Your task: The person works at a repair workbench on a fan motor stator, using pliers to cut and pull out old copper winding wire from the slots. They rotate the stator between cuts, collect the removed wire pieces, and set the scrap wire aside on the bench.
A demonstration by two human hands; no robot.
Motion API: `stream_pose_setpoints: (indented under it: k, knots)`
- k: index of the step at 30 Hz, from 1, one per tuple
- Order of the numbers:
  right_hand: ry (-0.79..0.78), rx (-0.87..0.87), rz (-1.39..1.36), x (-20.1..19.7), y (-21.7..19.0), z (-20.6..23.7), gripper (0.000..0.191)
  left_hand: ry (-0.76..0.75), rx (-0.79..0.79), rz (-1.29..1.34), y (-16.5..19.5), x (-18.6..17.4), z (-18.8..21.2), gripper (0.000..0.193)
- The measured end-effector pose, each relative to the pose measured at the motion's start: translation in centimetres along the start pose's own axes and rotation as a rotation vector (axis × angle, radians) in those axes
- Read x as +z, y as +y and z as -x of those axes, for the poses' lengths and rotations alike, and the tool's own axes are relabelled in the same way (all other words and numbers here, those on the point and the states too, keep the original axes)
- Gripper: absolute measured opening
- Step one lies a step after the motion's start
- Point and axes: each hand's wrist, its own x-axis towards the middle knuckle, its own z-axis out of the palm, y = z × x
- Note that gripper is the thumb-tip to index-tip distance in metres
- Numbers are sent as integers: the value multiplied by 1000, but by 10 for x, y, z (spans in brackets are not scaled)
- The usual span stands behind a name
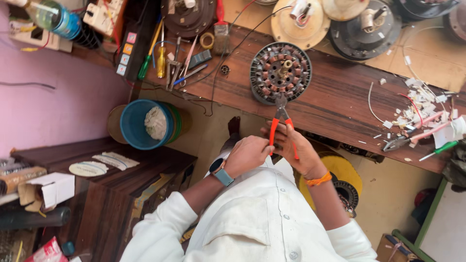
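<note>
Orange-handled pliers (282, 122) point away from me, their jaws at the near rim of a round fan stator (280, 72) with copper windings lying on the wooden workbench (335, 104). My right hand (297, 151), an orange thread at its wrist, wraps around the pliers' handles. My left hand (247, 155), with a watch on its wrist, is curled into a fist against the left handle. What the jaws pinch is too small to tell.
Screwdrivers and small tools (167, 63) lie at the bench's left end, and fan motor housings (364, 26) at the back. A second pair of pliers (403, 140) rests among wire scraps at right. Below the bench stand a blue bucket (143, 123) and a dark wooden cabinet (111, 194).
</note>
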Motion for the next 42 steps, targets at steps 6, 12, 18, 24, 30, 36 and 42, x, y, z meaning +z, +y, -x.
stream_pose_setpoints:
  k: [6, 12, 18, 24, 30, 36, 42]
  knots:
    - [-161, 39, -148, -12, 9, -14, 59, -44, 10, -131, 41, -36, 8, 33]
    - [-216, -67, -319, -7, 48, -27, 30, 190, 162, 105, 51, -71, 13, 26]
    - [6, -46, -119, 2, 32, -30, 10, 334, 156, 40, 33, -82, 7, 25]
    - [555, -769, 1521, 8, 13, -23, 48, 348, 18, 63, 22, -73, -1, 25]
    - [378, -1046, 1317, 0, 5, 8, 19, 361, 93, 360, 3, -55, -5, 26]
    - [244, -707, 315, 6, 10, 30, 35, 99, 245, 494, -10, -15, -30, 32]
    - [598, -1080, 752, 13, 3, 27, 31, -341, 112, 1119, 8, 63, -36, 51]
